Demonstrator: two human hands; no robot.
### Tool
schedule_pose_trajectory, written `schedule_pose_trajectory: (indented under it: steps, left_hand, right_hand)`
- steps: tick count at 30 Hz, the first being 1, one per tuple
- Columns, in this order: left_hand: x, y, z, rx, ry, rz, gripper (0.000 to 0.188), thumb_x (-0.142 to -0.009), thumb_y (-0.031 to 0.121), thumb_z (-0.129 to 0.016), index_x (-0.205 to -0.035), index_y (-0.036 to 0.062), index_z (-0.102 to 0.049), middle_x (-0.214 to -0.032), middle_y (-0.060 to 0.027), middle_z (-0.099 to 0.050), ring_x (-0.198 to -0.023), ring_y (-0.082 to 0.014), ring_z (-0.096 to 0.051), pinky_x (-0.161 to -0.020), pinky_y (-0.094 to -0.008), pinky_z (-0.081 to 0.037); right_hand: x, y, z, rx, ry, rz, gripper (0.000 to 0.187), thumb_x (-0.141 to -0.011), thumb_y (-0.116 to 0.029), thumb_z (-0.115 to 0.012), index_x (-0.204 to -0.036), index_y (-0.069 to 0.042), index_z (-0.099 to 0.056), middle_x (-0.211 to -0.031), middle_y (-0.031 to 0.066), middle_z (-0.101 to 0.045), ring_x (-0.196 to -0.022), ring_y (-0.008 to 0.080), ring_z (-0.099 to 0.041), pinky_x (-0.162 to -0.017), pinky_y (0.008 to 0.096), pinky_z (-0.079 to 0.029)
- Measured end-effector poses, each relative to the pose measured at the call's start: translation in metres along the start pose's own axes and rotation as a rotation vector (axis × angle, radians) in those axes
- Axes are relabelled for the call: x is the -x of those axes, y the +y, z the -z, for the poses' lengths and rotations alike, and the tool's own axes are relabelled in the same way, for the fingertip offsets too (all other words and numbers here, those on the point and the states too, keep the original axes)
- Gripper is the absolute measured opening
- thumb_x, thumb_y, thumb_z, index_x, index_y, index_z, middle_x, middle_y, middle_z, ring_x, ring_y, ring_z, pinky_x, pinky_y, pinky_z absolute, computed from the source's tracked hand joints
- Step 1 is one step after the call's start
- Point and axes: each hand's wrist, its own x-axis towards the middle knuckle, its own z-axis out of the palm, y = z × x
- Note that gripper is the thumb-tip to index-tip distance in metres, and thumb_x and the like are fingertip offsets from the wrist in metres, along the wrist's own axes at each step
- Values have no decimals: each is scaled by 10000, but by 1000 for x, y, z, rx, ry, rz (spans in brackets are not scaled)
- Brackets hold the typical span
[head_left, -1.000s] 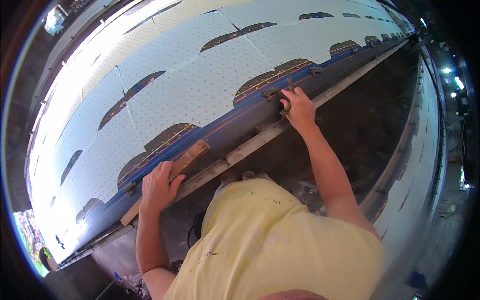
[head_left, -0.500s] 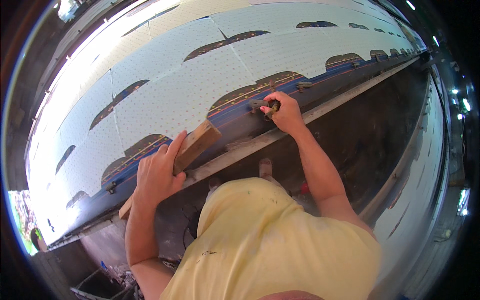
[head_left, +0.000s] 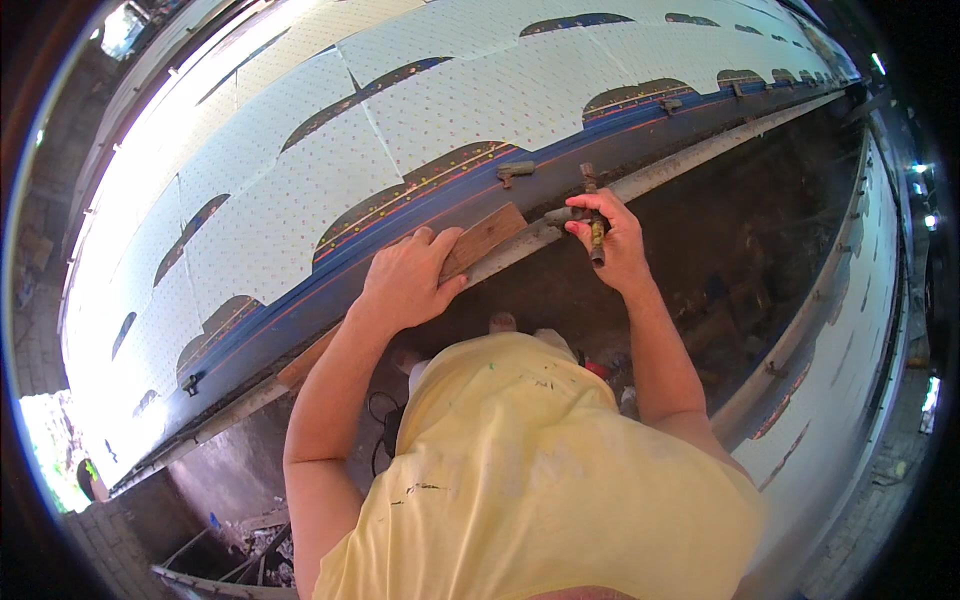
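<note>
My left hand (head_left: 405, 280) is closed over a long reddish-brown wooden bar (head_left: 488, 240), fingers on top and thumb on the near side. The bar lies along the near edge of a long table and passes behind my forearm. Just right of the bar's end, my right hand (head_left: 617, 245) pinches a dark metal fitting (head_left: 597, 242) with several stubby arms, worn yellowish in places. It is held over the pale edge rail (head_left: 690, 168); whether it touches the rail I cannot tell. A similar metal stop (head_left: 515, 170) sits on the table's blue border.
White dotted sheets (head_left: 480, 110) cover the long table, with dark, scalloped gaps between them. More metal stops (head_left: 670, 105) line its border. A second long table (head_left: 810, 420) runs at right, across a dark aisle (head_left: 740, 240). Debris (head_left: 265, 545) lies low at left.
My view has shifted right along the table. The wooden bar has come down against the near edge, and my right hand has brought the metal fitting from the blue border toward the rail.
</note>
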Motion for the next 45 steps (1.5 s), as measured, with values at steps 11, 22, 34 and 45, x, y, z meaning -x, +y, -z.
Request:
schedule_pose_trajectory:
  steps: [11, 22, 34, 45]
  left_hand:
    - [13, -10, -22, 15, -16, 19, 618, -929, 321, -861, -1492, 164, -661, -1085, -147, -713, -1054, -398, -752, -873, -540, -616]
    - [9, -19, -21, 83, -11, -7, 628, -907, 305, -866, -1483, 134, -685, -1077, -172, -745, -1038, -418, -761, -883, -542, -613]
    - [8, -19, -19, 135, -50, 55, 658, -888, 297, -884, -1504, 150, -704, -1060, -162, -744, -1023, -412, -762, -879, -531, -613]
    - [10, -14, -17, 114, -19, 55, 671, -871, 281, -892, -1511, 186, -716, -1045, -150, -738, -1002, -403, -758, -864, -523, -612]
  right_hand:
    - [2, 6, -35, -73, -12, 73, 394, -952, 113, -806, -1301, -61, -754, -1120, 140, -722, -977, 278, -769, -842, 378, -659]
    - [5, 3, -50, 106, -54, 150, 399, -941, 40, -856, -1305, -72, -739, -1098, 164, -713, -972, 401, -734, -824, 462, -600]
    - [-3, 12, -44, 76, -125, 172, 404, -938, 61, -860, -1307, -44, -732, -1125, 177, -720, -1038, 409, -738, -874, 466, -611]
    - [-4, 17, -48, 3, -118, 97, 400, -943, 91, -835, -1303, -42, -725, -1196, 187, -738, -1101, 418, -747, -928, 469, -616]
